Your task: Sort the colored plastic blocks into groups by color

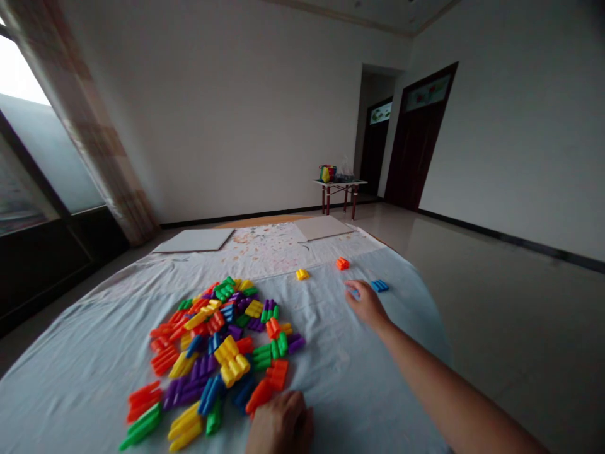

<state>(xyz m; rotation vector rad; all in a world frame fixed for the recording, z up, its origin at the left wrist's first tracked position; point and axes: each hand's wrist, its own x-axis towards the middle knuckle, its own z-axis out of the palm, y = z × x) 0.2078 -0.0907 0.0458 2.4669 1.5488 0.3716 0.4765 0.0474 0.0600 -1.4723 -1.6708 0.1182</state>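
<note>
My right fingers [354,290] are slightly apart and loosely curved, and a sliver of blue shows at their tips, though I cannot tell whether they hold anything. That right hand [366,307] hovers just beside a blue ridged plastic block [379,285] at the right of the frame, with my bare forearm [449,384] running off to the lower right. My left hand [282,422] sits at the bottom edge, its fingers curled together, and I cannot tell whether anything is inside them. It is just beside the lower edge of a loose pile of ridged plastic blocks [212,356], which spreads over the lower left and centre in red-orange, yellow, green, purple and blue.

Apart from the pile, a yellow block [302,274] and an orange block [342,263] lie separately, above and left of my right hand. Everything rests on a pale blue cloth [359,391] covering the worktop, with a paint-speckled white stretch [262,249] farther up. Two flat white boards [193,240] [322,227] lie along its far edge. At the upper right, a small table [339,183] holds a colourful stack of blocks [326,173] and a clear plastic bag [346,170], near dark wooden doors [416,145]. A curtain [80,120] hangs at the upper left.
</note>
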